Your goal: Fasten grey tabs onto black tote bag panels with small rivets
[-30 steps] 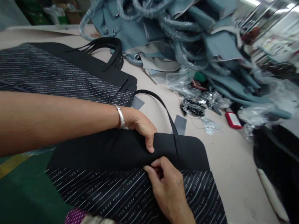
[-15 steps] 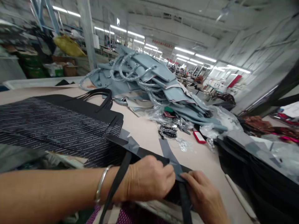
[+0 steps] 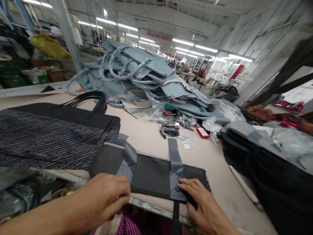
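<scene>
A black bag panel (image 3: 153, 173) lies flat along the near table edge, crossed by a left grey strip (image 3: 129, 156) and a right grey strip (image 3: 175, 160). My right hand (image 3: 201, 204) rests with fingers stretched out on the lower end of the right strip and the panel's corner. Below that strip a narrow black strap (image 3: 175, 215) hangs over the edge. My left hand (image 3: 109, 195) is closed, fingers curled, at the panel's near edge below the left strip; what it holds, if anything, is hidden. A patterned black bag (image 3: 58, 137) with handles lies to the left.
Light blue bags (image 3: 146, 78) with wrapped handles are heaped at the back of the table (image 3: 151, 130). A red-edged white object (image 3: 202, 133) and a black beaded bundle (image 3: 170, 130) lie before them. Stacked black pieces (image 3: 249, 160) and a white rod (image 3: 242, 182) are at right.
The panel, tilted up between my hands before, now lies flat with both strips showing. My left hand has moved left, away from the right strip; my right hand's fingers have spread out.
</scene>
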`<state>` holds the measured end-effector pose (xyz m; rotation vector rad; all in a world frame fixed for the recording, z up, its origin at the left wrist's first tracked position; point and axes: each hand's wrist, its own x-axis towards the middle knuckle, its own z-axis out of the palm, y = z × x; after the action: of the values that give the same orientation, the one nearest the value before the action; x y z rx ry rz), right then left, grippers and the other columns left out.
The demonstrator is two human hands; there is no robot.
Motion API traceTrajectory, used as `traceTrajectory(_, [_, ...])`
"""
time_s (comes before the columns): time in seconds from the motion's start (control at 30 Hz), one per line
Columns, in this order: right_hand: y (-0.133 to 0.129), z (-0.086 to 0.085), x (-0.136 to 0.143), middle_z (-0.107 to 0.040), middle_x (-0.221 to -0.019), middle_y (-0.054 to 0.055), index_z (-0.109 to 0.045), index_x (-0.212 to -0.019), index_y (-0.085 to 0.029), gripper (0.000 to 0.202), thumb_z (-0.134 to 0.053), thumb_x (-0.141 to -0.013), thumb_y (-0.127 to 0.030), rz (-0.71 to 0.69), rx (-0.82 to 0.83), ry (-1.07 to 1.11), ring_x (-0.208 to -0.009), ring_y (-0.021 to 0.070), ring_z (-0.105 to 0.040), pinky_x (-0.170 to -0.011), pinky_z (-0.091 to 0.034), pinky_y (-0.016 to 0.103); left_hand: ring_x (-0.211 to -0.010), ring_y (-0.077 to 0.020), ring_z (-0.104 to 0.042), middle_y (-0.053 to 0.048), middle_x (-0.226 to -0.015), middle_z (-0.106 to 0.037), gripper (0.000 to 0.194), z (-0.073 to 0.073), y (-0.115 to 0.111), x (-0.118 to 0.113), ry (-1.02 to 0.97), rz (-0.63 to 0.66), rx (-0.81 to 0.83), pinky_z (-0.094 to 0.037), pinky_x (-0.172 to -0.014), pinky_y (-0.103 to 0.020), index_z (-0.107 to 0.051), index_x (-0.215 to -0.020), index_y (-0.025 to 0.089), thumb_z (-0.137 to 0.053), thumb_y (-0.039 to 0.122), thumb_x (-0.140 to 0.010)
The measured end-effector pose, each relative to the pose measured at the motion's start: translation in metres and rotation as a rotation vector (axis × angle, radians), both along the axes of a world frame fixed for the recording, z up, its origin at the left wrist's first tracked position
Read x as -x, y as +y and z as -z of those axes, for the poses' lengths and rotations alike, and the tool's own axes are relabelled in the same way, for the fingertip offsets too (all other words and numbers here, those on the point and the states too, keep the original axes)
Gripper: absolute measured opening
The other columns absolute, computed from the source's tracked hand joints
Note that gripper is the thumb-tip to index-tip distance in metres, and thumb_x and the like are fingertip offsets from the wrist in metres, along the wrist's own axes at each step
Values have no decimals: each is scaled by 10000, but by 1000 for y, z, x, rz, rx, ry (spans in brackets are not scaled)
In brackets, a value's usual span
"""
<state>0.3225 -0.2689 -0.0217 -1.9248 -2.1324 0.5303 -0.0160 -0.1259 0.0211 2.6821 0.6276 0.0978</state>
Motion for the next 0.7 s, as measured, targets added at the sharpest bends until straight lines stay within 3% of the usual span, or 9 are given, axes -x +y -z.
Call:
traceTrajectory(0.03, [0, -7, 1, -598, -1418, 77, -664, -1280, -203, 625, -495, -703, -34, 19, 55, 31, -1320, 250, -515, -1141, -442, 464, -717, -129, -693, 25, -819, -705, 227, 0, 11, -13, -30, -11, -22, -499, -635, -213, -680, -838, 239, -500, 172, -960])
traceTrajectory(0.1, [1, -19, 4, -575, -1447, 80, -674, -1273, -208, 576, -538, -728, -84, 72, 134, 95, -1364, 260, -478, -1165, -403, 476, -818, -174, -733, -27, -1070, -737, 278, 14, 29, -41, -70, 1, -116, -548, -689, -260, -697, -1071, 236, -463, 137, -960])
traceTrajectory(0.17, [2, -25, 3, -618, -1395, 78, -708, -1215, -220, 479, -573, -763, -138, 134, 164, 172, -1324, 258, -519, -1146, -416, 455, -859, -208, -754, -75, -1339, -661, 396, 39, 39, -64, -60, 54, -204, -592, -706, -301, -643, -1275, 233, -462, 109, -946])
traceTrajectory(0.23, [6, -24, -4, -703, -1247, 66, -741, -1134, -235, 357, -579, -818, -200, 225, 151, 261, -1181, 237, -621, -1060, -484, 403, -868, -222, -764, -95, -1468, -562, 455, 65, 43, -77, -43, 107, -236, -623, -729, -329, -604, -1355, 222, -438, 97, -950])
traceTrajectory(0.33, [23, -10, -39, -764, -1000, 61, -765, -1029, -214, 287, -572, -866, -351, 471, 28, 345, -931, 220, -699, -883, -549, 349, -915, -211, -764, -88, -1470, -556, 452, 95, 43, -82, -108, 72, -235, -638, -772, -309, -610, -1361, 201, -355, 124, -996])
traceTrajectory(0.4, [42, 2, -74, -763, -889, 74, -766, -999, -178, 358, -577, -842, -438, 662, -82, 323, -815, 226, -703, -788, -562, 348, -951, -199, -759, -72, -1460, -567, 444, 105, 44, -80, -177, 21, -241, -636, -785, -276, -605, -1371, 207, -325, 182, -1028])
traceTrajectory(0.47, [64, 14, -112, -756, -841, 82, -759, -1020, -147, 395, -575, -809, -427, 785, -141, 271, -725, 220, -690, -706, -560, 343, -955, -188, -759, -56, -1444, -584, 429, 111, 45, -79, -234, 0, -247, -633, -786, -245, -611, -1369, 218, -340, 234, -1037])
traceTrajectory(0.57, [99, 24, -155, -762, -899, 82, -752, -1055, -146, 379, -589, -762, -324, 824, -152, 201, -713, 200, -683, -694, -549, 325, -975, -166, -754, -21, -1452, -578, 422, 119, 47, -77, -285, 14, -241, -614, -836, -204, -612, -1374, 257, -362, 257, -1035])
traceTrajectory(0.7, [133, 27, -177, -760, -861, 51, -769, -957, -175, 280, -670, -709, -257, 814, -102, 120, -768, 192, -688, -741, -526, 294, -1001, -155, -745, 8, -1493, -535, 428, 132, 47, -75, -284, 3, -276, -601, -844, -190, -552, -1429, 305, -376, 283, -1039])
